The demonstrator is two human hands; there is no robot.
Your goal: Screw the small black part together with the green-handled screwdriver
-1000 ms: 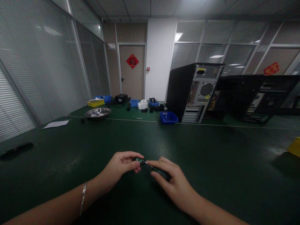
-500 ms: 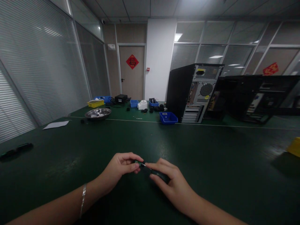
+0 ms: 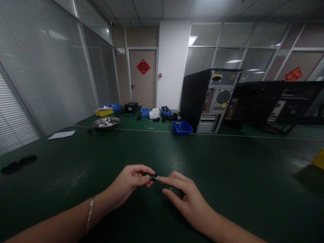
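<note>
The left hand was closed in a pinch, thumb and fingertips clamped on one small dark green part held just above the bench. The right hand was wrapped shut around the dark handle of one screwdriver, its forefinger laid along the top. The screwdriver's long axis ran from the right palm toward the left hand, slightly up and away from the person, and its thin metal tip pointed left into the small part, touching it between the two hands. The part was too small and dim to tell which way it faced. One thin bracelet circled the left wrist. Well to the left of the left hand, near the bench edge, lay one long black object. Farther off, beyond and left of the hands, were one sheet of white paper and one round metal bowl. Beyond the bowl stood one yellow bin. Straight ahead and beyond the right hand sat one blue bin, with three more blue bins farther back, four counted in all. Just right of that near blue bin stood one black computer tower, its rear panel facing the person, and more dark cases stood to its right, too shadowed to count. At the far right edge, one yellow object showed only in part.
</note>
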